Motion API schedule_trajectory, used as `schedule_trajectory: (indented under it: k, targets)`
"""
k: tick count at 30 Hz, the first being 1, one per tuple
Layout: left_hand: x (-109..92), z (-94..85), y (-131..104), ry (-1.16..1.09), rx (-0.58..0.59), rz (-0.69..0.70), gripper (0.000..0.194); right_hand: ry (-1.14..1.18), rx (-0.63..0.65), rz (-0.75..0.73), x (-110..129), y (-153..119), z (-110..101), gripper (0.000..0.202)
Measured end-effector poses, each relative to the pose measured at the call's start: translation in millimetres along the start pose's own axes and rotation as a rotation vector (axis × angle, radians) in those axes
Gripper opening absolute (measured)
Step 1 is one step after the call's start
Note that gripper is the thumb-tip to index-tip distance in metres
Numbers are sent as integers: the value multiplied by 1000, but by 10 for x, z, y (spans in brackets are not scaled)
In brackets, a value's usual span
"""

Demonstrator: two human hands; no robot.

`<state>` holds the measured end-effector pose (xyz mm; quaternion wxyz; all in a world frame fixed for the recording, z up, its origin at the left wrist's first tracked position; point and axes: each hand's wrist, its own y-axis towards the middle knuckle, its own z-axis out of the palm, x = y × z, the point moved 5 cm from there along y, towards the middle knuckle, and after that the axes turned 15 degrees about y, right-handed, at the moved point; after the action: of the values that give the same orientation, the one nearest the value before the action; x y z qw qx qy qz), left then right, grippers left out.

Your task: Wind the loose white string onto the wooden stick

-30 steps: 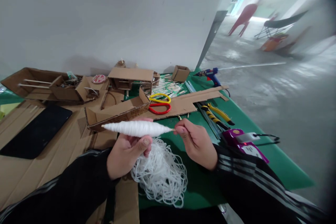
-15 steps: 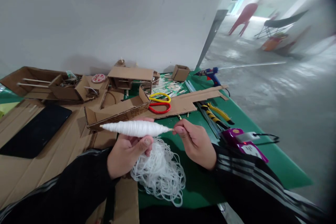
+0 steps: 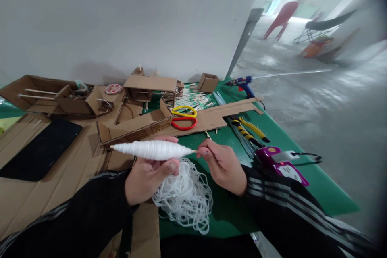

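Observation:
A stick wound with white cord (image 3: 151, 150), thick in the middle and tapered at both ends, lies level above the table. My left hand (image 3: 149, 177) holds its wound middle from below, the thumb in front and fingers behind. At the right, my right hand (image 3: 223, 166) pinches the bare stick end between thumb and fingers. A loose heap of white cord (image 3: 187, 199) rests on the green table (image 3: 232, 217) below and between my hands.
Behind are an open cardboard tray (image 3: 136, 129), scissors with red and yellow handles (image 3: 184, 123) and thin sticks (image 3: 193, 98). Pliers (image 3: 254, 129), a purple power strip (image 3: 281, 165) and a blue glue gun (image 3: 243, 84) lie right. A black tablet (image 3: 40, 149) lies left.
The wound stick has shifted slightly left, its left tip a little lower. My right hand has moved slightly left with the stick end, and my left thumb slightly right.

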<state>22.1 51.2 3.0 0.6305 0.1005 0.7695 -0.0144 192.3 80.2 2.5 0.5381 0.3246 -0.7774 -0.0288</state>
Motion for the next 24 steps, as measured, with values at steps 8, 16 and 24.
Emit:
schedule_trajectory:
  k: [8, 16, 24]
  targets:
    - [11, 10, -3, 35, 23, -5, 31, 78, -6, 25, 4, -28, 21, 5]
    - [46, -4, -18, 38, 2, -13, 26, 38, 77, 22, -24, -30, 60, 12]
    - [93, 9, -23, -3, 41, -27, 35, -12, 15, -8, 33, -23, 41, 10]
